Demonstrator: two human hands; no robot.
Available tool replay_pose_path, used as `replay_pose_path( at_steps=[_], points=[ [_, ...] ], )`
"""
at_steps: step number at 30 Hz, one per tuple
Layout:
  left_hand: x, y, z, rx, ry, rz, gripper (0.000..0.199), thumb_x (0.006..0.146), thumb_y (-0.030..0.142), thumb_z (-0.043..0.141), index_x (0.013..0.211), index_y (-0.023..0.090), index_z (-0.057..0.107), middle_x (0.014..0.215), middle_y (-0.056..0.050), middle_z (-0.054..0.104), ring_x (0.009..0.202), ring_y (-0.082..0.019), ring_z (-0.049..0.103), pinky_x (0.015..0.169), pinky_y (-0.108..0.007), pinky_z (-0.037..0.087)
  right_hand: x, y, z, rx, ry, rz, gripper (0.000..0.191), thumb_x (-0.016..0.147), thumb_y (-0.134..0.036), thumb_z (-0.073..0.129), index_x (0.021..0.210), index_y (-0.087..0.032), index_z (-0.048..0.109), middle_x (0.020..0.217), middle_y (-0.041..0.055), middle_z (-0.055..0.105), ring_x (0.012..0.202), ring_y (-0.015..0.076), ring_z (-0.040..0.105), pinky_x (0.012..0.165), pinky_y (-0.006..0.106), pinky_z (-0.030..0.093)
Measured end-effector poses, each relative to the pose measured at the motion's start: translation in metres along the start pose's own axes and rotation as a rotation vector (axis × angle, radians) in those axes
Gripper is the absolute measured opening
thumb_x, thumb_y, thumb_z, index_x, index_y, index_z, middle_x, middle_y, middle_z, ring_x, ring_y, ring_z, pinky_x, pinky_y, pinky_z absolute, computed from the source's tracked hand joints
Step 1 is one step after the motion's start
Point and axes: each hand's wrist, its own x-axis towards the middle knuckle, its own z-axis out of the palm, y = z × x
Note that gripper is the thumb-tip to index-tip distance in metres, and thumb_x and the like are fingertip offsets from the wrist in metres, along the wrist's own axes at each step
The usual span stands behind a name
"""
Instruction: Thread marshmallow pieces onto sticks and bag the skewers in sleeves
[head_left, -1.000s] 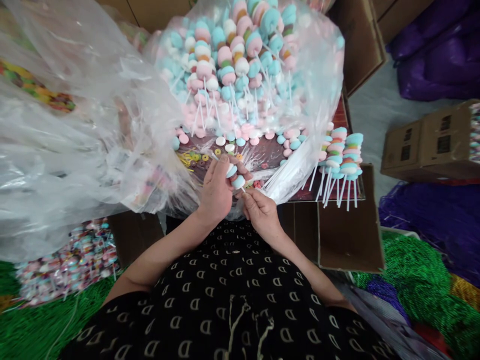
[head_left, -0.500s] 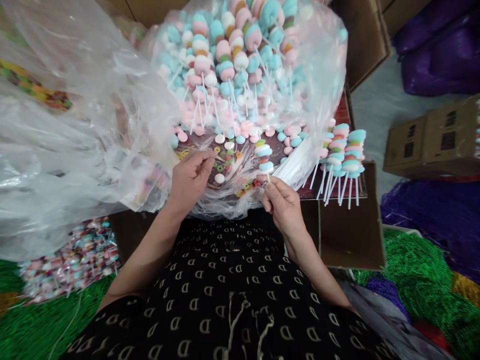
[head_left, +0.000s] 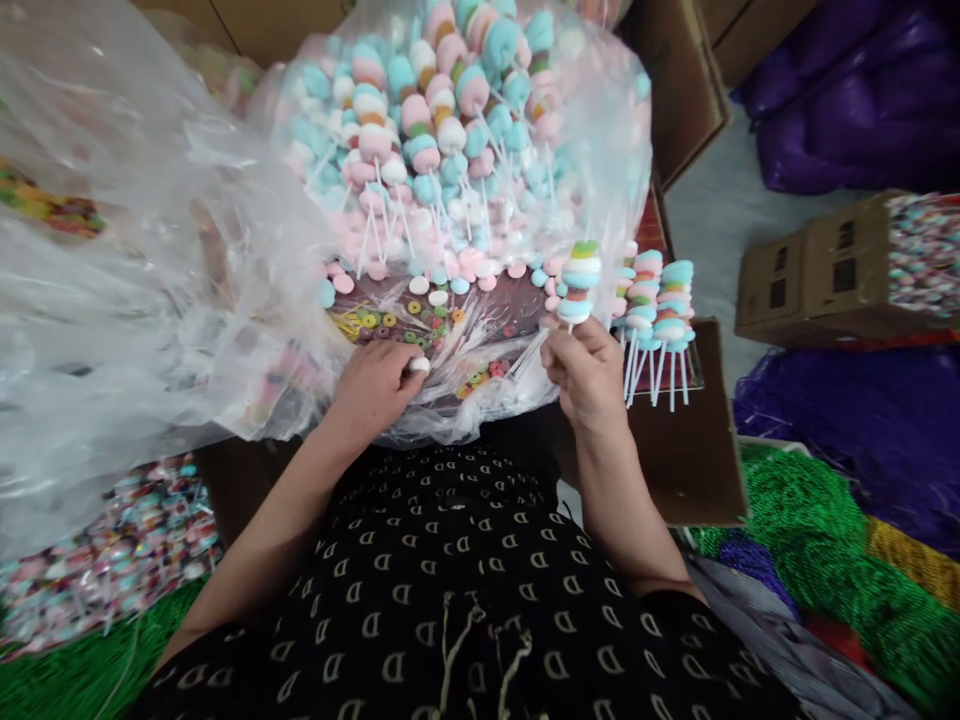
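Note:
Between the thumb and fingers of my left hand (head_left: pixel 384 378) is a small white candy piece (head_left: pixel 420 365). My right hand (head_left: pixel 583 362) is closed on the stick of a candy skewer (head_left: pixel 577 285), which stands upright with blue, white, reddish and green pieces on it. Small ring candies (head_left: pixel 427 318) lie on the dark table beyond my left hand, and more colored rings (head_left: pixel 480 376) lie on clear plastic between my hands. A row of pink, white and blue pieces (head_left: pixel 487 268) borders the large bag. Finished-looking skewers (head_left: pixel 673 300) rest at the table's right edge, sticks hanging over.
A large clear bag of skewers (head_left: pixel 450 120) fills the back. Crumpled plastic (head_left: pixel 165 300) covers the left side. An open cardboard box (head_left: pixel 686 450) stands below the right edge, and a box of wrapped candy (head_left: pixel 817 270) is farther right.
My left hand has come back toward me and taken hold of a white piece. My right hand has moved right with the skewer and raised it. The whole view has shifted slightly.

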Motion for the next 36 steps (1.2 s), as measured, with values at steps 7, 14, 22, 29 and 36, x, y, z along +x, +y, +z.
replay_pose_path(
  at_steps=[7,14,22,29,36],
  points=[
    [0.032,0.005,0.006,-0.206,0.151,-0.143,0.027,0.096,0.032,0.063,0.113,0.021,0.079,0.101,-0.007,0.082,0.084,-0.023,0.070,0.084,-0.034,0.055,0.027,0.005,0.012,-0.197,0.020,-0.089,0.033,0.088,-0.047,0.074,0.071,-0.021,0.064,0.055,-0.0056,0.046,0.055,0.0110,0.039,0.056,0.027,0.032],
    [0.077,0.036,0.009,0.226,-0.097,-0.309,0.040,0.104,0.026,0.050,0.136,0.017,0.072,0.129,-0.018,0.077,0.114,-0.035,0.074,0.093,-0.042,0.054,0.040,0.021,0.045,-0.293,-0.037,-0.147,0.043,0.092,-0.054,0.066,0.066,-0.021,0.056,0.061,-0.0051,0.043,0.062,0.0119,0.040,0.063,0.028,0.036],
    [0.089,0.035,0.010,0.266,-0.095,-0.333,0.032,0.102,0.032,0.055,0.117,0.017,0.079,0.115,-0.018,0.082,0.110,-0.037,0.075,0.085,-0.042,0.053,0.031,0.032,0.047,-0.334,-0.081,-0.121,0.036,0.090,-0.051,0.065,0.081,-0.018,0.075,0.067,-0.0026,0.060,0.071,0.0177,0.057,0.069,0.030,0.046],
    [0.063,0.023,0.011,0.014,0.046,-0.043,0.024,0.096,0.032,0.059,0.101,0.019,0.079,0.090,-0.008,0.079,0.083,-0.024,0.071,0.077,-0.034,0.050,0.029,0.041,0.058,-0.214,-0.213,-0.236,0.033,0.094,-0.038,0.068,0.120,-0.023,0.082,0.125,0.0040,0.083,0.118,0.0267,0.075,0.107,0.039,0.055],
    [0.049,0.015,0.010,-0.052,0.029,-0.093,0.037,0.101,0.040,0.058,0.128,0.019,0.070,0.098,-0.008,0.080,0.089,-0.027,0.073,0.080,-0.035,0.051,0.032,0.041,0.057,-0.277,-0.179,-0.195,0.028,0.093,-0.038,0.070,0.112,-0.020,0.082,0.105,0.0035,0.085,0.102,0.0268,0.076,0.100,0.042,0.057]
  ],
)
